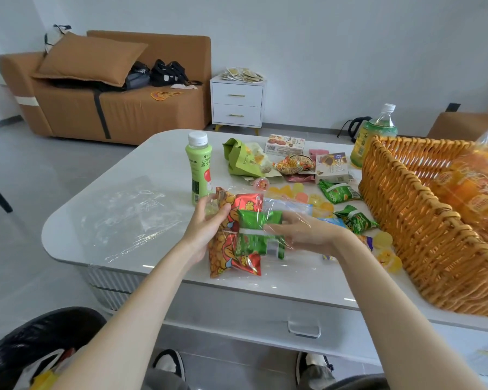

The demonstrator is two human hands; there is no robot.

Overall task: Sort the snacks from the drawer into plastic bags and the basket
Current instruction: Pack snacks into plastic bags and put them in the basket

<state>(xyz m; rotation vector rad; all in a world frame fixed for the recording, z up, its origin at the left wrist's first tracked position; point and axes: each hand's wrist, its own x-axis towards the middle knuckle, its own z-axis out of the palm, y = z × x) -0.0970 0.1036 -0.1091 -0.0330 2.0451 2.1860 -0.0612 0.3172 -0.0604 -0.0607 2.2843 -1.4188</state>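
Observation:
A clear plastic bag (247, 273) stands on the white table (164, 153), holding red-orange snack packs (226, 249) and green snack packs (258, 220). My left hand (206, 229) grips the bag's left side, thumb over the red pack. My right hand (302, 232) is inside the bag's mouth, fingers against the green packs. A wicker basket (423, 220) sits at the right with orange jelly cups in a bag (479, 181). More green packs (341, 191) and loose sweets lie between bag and basket.
A green drink bottle (199, 167) stands behind the bag. An empty plastic bag (135, 212) lies flat at the left. Boxes and packets (285, 146) crowd the table's far side, with a large bottle (378, 128) behind the basket. The table drawer (303, 325) is closed.

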